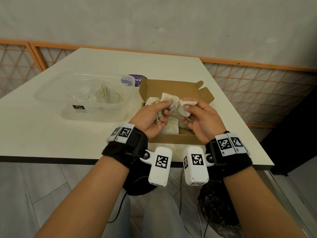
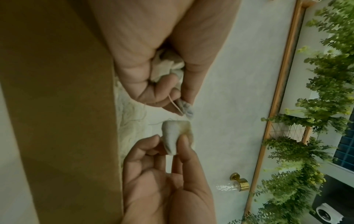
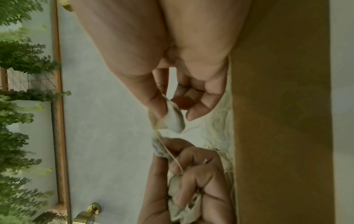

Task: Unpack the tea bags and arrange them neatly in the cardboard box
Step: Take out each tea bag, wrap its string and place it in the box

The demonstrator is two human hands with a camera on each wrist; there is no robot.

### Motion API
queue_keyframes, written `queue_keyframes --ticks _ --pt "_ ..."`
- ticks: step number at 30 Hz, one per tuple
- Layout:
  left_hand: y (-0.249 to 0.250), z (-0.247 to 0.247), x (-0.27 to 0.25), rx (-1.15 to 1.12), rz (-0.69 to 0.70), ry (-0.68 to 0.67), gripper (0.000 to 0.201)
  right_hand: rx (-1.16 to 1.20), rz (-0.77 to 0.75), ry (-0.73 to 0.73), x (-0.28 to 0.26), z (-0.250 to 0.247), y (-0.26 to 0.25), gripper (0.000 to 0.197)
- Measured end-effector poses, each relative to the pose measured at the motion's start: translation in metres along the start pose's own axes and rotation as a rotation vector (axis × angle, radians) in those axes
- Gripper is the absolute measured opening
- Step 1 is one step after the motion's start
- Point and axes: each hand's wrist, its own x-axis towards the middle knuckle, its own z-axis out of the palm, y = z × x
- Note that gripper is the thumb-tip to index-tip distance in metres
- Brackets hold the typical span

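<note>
Two hands over the cardboard box, each pinching a tea bag.

Left to right on the bench: clear plastic tub holding wrappers, then the open box with loose tea bags piled inside. Left hand is curled round a bunch of bags, thumb and finger pinching one at the top. Right hand pinches a single bag. A string runs between the two hands.
</note>
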Motion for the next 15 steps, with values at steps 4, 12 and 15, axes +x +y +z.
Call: queue_keyframes --ticks 4,12,15 --pt "-0.0007 0.0006 -0.0008 0.025 0.015 0.023 0.01 0.007 -0.008 0.051 -0.0007 0.0023 0.0007 0.018" --pt "-0.0021 0.002 0.0009 -0.019 0.074 0.122 0.043 -0.019 -0.016 0.078 -0.0012 0.0032 -0.0017 0.02" --pt "-0.004 0.0023 0.0008 0.045 0.1 0.104 0.036 -0.036 -0.028 0.061 -0.0036 0.0039 -0.0018 0.022"
